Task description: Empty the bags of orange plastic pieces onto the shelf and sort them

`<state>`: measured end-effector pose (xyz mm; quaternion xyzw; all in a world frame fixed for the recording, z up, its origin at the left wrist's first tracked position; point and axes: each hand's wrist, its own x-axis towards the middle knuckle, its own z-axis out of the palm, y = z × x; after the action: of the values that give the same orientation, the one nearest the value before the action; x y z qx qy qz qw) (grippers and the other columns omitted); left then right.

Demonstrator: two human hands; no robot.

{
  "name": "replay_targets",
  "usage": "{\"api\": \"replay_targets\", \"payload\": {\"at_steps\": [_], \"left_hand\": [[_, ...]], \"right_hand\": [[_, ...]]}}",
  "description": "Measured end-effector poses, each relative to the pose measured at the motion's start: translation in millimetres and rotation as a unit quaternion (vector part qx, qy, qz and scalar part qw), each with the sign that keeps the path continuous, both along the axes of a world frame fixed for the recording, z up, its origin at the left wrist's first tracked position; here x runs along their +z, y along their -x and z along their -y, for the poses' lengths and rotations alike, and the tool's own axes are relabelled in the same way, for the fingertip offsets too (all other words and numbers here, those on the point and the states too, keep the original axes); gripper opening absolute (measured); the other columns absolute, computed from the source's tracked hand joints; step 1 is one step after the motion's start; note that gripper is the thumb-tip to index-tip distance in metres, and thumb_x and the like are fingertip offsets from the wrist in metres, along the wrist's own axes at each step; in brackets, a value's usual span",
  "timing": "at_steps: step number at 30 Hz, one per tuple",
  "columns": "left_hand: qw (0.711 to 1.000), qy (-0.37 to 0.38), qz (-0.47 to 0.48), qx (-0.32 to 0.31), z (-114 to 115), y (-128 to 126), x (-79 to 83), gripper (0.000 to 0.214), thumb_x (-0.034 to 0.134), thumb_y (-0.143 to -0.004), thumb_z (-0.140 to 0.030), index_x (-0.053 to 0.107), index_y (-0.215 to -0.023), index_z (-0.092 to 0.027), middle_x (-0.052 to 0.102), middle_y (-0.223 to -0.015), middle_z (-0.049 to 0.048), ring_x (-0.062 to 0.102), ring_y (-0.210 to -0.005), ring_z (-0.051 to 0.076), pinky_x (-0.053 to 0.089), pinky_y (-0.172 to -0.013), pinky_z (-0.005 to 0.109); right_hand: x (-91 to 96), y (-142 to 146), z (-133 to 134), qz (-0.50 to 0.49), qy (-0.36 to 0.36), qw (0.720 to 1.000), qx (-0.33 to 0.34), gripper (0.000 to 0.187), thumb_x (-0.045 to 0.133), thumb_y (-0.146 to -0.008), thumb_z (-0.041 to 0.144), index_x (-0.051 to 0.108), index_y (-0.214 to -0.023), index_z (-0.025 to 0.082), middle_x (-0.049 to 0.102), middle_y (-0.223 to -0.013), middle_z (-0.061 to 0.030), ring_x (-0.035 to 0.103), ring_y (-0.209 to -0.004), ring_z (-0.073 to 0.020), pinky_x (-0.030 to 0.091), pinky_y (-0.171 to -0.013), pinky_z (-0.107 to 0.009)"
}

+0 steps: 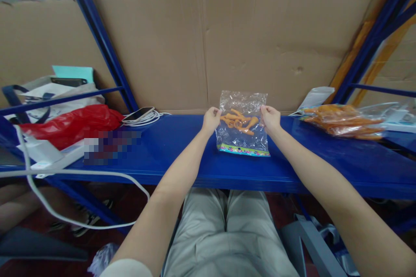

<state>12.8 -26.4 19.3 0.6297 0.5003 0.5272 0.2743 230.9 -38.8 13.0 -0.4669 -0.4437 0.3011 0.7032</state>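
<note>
A clear plastic bag [242, 138] with several orange pieces inside and a coloured strip along its lower edge stands upright on the blue shelf [182, 156]. My left hand [211, 120] is closed on the bag's left edge. My right hand [270, 117] is closed on its right edge. Both hands hold the bag at about mid-height, in front of the cardboard backing.
A heap of orange pieces in clear wrap [344, 122] lies at the right. At the left are a phone [139, 114] on coiled white cable, a red plastic bag [71, 124], a white power strip [48, 156] and a tote bag [39, 95]. Cardboard [201, 47] closes the back.
</note>
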Motion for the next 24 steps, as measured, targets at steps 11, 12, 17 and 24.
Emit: {"api": "replay_targets", "payload": {"at_steps": [11, 12, 17, 24], "left_hand": [[0.961, 0.11, -0.066, -0.243, 19.4, -3.5, 1.4, 0.038, 0.069, -0.085, -0.042, 0.06, -0.058, -0.016, 0.04, -0.038, -0.0068, 0.031, -0.034, 0.005, 0.024, -0.04, 0.021], [0.967, 0.095, -0.063, -0.228, 18.7, -4.0, 1.3, 0.037, 0.071, -0.083, -0.04, 0.06, -0.057, -0.016, 0.041, -0.039, -0.0069, 0.032, -0.036, 0.005, 0.024, -0.041, 0.021], [0.981, 0.053, -0.022, -0.184, 9.3, -5.6, -2.3, 0.039, 0.071, -0.082, -0.038, 0.057, -0.052, -0.015, 0.052, -0.046, -0.0035, 0.046, -0.049, 0.008, 0.034, -0.05, 0.02], [0.994, 0.017, 0.071, -0.082, -0.5, -2.0, -3.4, 0.041, 0.059, -0.09, -0.042, 0.056, -0.059, -0.016, 0.054, -0.053, -0.0021, 0.049, -0.053, 0.01, 0.037, -0.055, 0.021]], "right_hand": [[4.7, -31.7, -7.1, -0.069, 0.004, 0.994, -0.08, 0.026, 0.061, -0.088, 0.044, 0.052, -0.075, 0.024, 0.033, -0.041, 0.0105, 0.034, -0.035, -0.0098, 0.032, -0.038, -0.024], [5.7, -31.5, -6.0, -0.079, 0.01, 0.994, -0.074, 0.025, 0.061, -0.088, 0.044, 0.053, -0.076, 0.024, 0.033, -0.041, 0.0109, 0.033, -0.035, -0.0093, 0.031, -0.038, -0.023], [12.7, -30.2, 1.0, -0.086, 0.025, 0.995, -0.036, 0.03, 0.06, -0.09, 0.046, 0.048, -0.074, 0.024, 0.03, -0.041, 0.0118, 0.03, -0.032, -0.0071, 0.029, -0.034, -0.02], [14.5, -6.8, 12.4, -0.029, 0.141, 0.983, 0.118, 0.039, 0.057, -0.092, 0.053, 0.057, -0.074, 0.019, 0.055, -0.055, 0.0017, 0.051, -0.044, -0.009, 0.043, -0.041, -0.02]]}}
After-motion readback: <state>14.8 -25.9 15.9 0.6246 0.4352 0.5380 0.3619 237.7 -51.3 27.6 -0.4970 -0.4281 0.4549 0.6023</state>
